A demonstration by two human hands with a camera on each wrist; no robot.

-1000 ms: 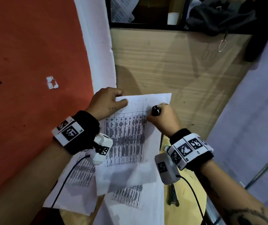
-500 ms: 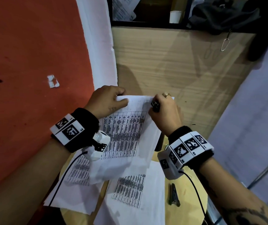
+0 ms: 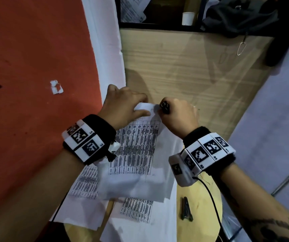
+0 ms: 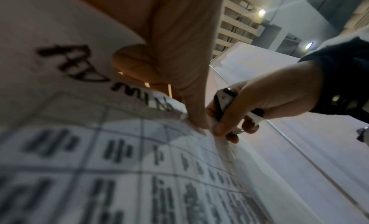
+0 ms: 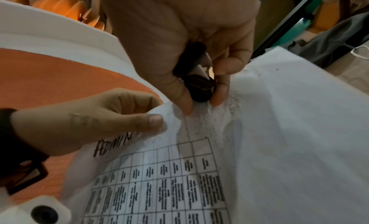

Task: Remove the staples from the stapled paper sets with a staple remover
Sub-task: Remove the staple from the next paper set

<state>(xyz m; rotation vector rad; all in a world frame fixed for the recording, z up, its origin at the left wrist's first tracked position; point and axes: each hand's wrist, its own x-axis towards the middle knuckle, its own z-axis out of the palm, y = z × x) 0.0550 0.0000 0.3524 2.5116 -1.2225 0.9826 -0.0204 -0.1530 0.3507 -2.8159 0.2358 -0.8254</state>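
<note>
So compared with 0.5 s ago the left hand has slid along the top edge of the stapled paper set toward the right hand; back then there was a wide strip of bare top margin between the 2 hands, now only a narrow bit of white shows between them and the thumbs nearly meet; the sheet's far right corner, which stuck out past the right hand 1.0 s ago, is now hidden behind it.

Left hand fingers are curled over the top edge with the thumb pressing on the front, so it's pinching the paper right at the corner; right hand fingers are wrapped around the staple remover, a small black thing with pale metal on it, thumb and forefinger squeezing it with its tip down against the paper at that same corner; I can't make out the staple itself.

The paper set is held up above the round wooden table, white with a printed grid of dark text blocks and a handwritten word by the left thumb; the corner looks crumpled and a bit frayed; more printed sheets lie on the table underneath, and a dark metal clip-like tool lies on bare wood to their right.
</note>
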